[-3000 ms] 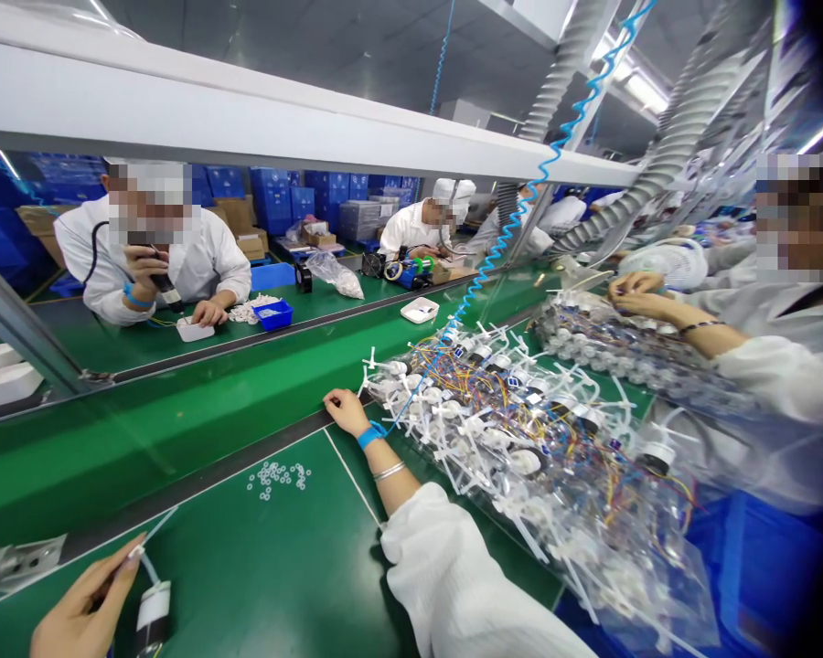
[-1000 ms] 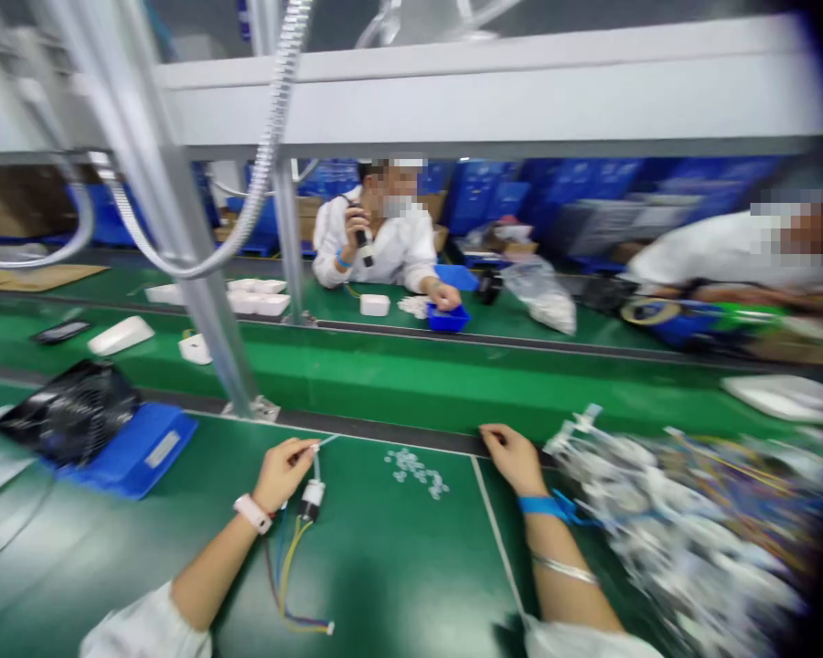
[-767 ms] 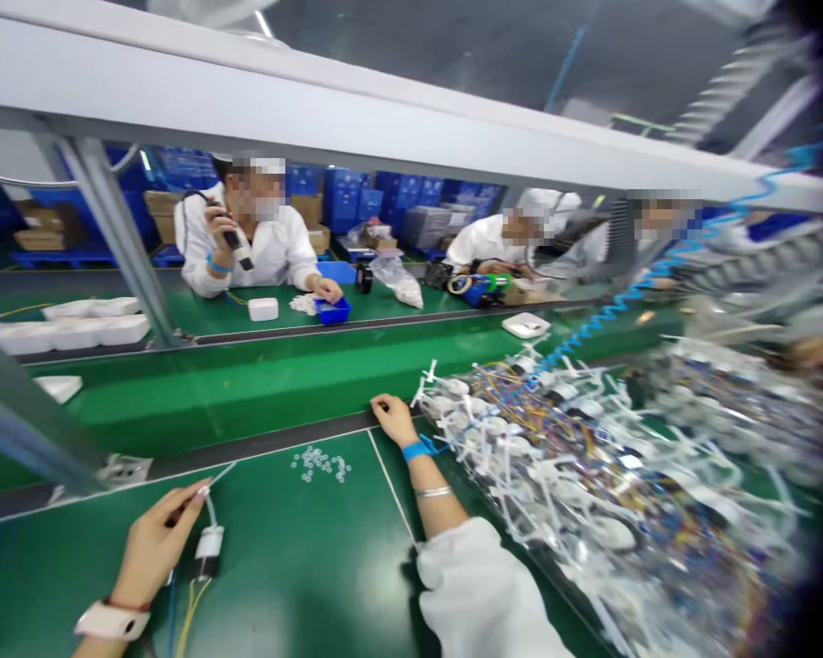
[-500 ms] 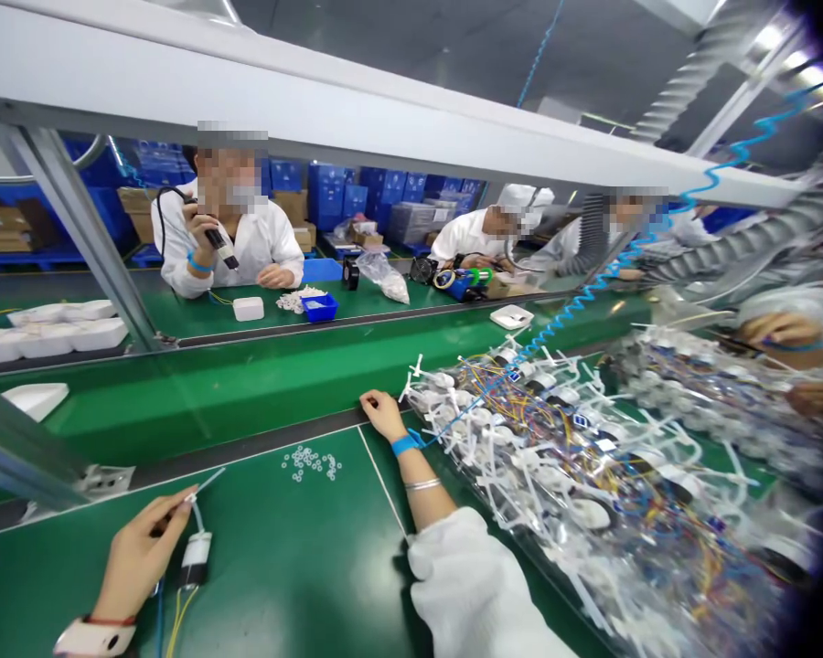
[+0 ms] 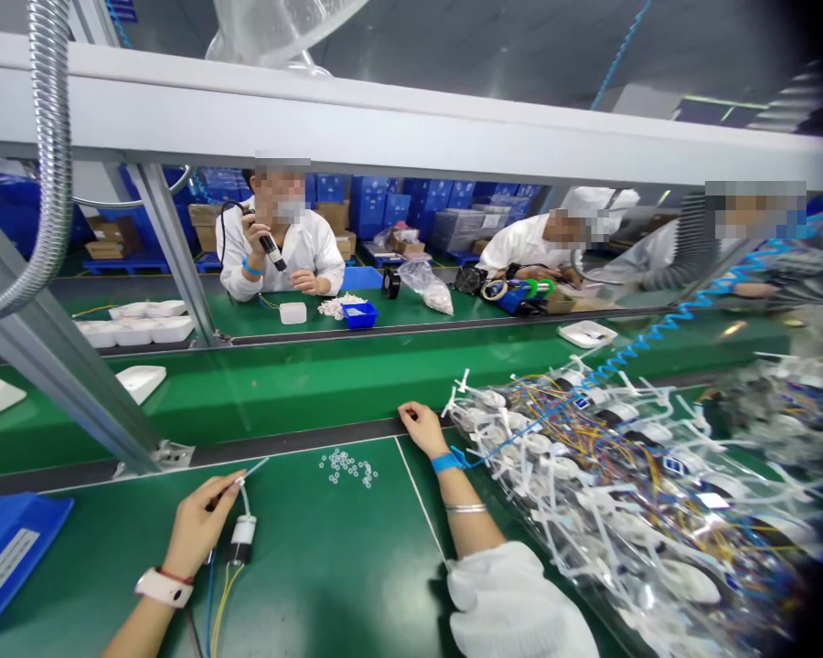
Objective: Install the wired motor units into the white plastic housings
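Note:
My left hand (image 5: 206, 516) pinches the thin white tube (image 5: 247, 494) at its joint. This tube runs down to a small white-and-black motor-like part (image 5: 241, 540), which hangs or rests beside the fingers with yellow and blue wires trailing toward me. My right hand (image 5: 423, 429) is at the far edge of the green bench, by the dark strip, with its fingers curled together; anything between them is too small to make out. A blue wrist strap (image 5: 447, 461) circles that wrist. Several small clear rings (image 5: 347, 464) lie loose on the bench between my hands.
To the right lies a big heap of similar parts with white tubes and wires (image 5: 610, 457) on clear plastic. A blue coiled cord (image 5: 665, 324) crosses above it. Metal posts (image 5: 82, 352) stand at left, near a blue folder (image 5: 17, 557). White trays (image 5: 141, 382) sit on the green conveyor (image 5: 281, 384); co-workers sit beyond.
The view has swung left, so everything appears farther right and the blue folder has come into sight. My left hand still pinches the tube; my right hand stays at the bench's far edge.

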Motion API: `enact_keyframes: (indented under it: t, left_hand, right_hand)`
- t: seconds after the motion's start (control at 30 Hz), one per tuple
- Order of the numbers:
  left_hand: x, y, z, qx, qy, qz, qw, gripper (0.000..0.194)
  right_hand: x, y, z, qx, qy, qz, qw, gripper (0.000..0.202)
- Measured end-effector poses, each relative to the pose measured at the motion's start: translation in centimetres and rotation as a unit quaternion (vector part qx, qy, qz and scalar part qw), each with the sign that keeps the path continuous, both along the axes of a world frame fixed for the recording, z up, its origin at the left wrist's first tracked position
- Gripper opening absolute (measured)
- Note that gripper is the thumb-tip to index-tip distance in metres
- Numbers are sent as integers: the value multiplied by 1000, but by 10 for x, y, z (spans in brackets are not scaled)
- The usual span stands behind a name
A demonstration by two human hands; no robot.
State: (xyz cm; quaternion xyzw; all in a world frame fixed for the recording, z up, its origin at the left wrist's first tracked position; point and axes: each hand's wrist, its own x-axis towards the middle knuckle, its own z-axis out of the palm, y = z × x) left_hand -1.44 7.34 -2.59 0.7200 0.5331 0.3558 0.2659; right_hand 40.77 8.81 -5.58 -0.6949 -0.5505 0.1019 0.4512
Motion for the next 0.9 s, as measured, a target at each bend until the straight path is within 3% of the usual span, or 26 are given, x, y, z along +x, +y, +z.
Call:
enact_keyframes:
  t: [0.9]
  left_hand:
    - [-3, 2, -3, -1, 10, -3, 1000, 46]
  right_hand:
    - [-2, -1, 4, 0, 3, 2, 1000, 15]
